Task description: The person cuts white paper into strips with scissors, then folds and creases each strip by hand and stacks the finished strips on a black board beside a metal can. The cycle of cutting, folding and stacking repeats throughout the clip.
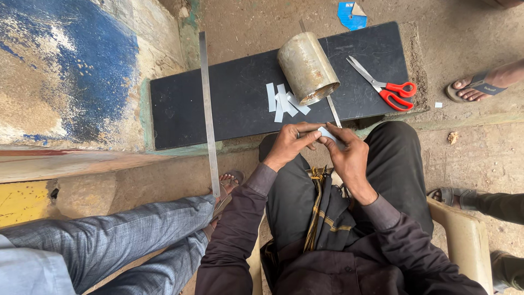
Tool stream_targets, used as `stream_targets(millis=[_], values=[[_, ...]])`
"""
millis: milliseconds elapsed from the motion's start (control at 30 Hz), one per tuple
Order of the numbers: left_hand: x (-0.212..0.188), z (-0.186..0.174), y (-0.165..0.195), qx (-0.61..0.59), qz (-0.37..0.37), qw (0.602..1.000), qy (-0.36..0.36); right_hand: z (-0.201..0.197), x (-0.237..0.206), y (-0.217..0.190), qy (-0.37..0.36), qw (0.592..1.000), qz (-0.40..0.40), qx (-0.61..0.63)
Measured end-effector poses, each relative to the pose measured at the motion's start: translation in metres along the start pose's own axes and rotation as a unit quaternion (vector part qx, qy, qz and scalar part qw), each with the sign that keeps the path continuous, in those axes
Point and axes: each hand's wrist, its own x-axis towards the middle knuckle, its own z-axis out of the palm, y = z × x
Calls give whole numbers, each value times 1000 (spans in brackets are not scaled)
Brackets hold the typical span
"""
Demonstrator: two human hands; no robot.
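Note:
My left hand (288, 145) and my right hand (346, 154) meet over my lap, both pinching a small pale strip (327, 133) between their fingertips. Just beyond them, on a black board (218, 104), lie several similar pale strips (283, 101) beside a metal can (307, 66) lying tilted on its side. A thin metal rod (333, 111) runs from under the can toward my hands. Red-handled scissors (385, 86) rest open on the board's right end.
A long steel ruler (208, 114) crosses the board's left part. Another person's grey-trousered leg (114, 240) and sandalled foot (229, 183) are at my left. Other feet (472, 87) stand at right. A blue paper scrap (351, 15) lies beyond the board.

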Motion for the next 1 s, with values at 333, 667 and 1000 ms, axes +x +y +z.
stream_targets(millis=[333,667,1000], values=[[16,-4,-30,-4,-31,998,63,16,18,26,1,1000,18,-2],[47,-36,4,353,108,900,230,57,59,85,41,994,-67,-79],[68,-30,18,416,84,877,224,73,89,108,26,973,-162,-165]])
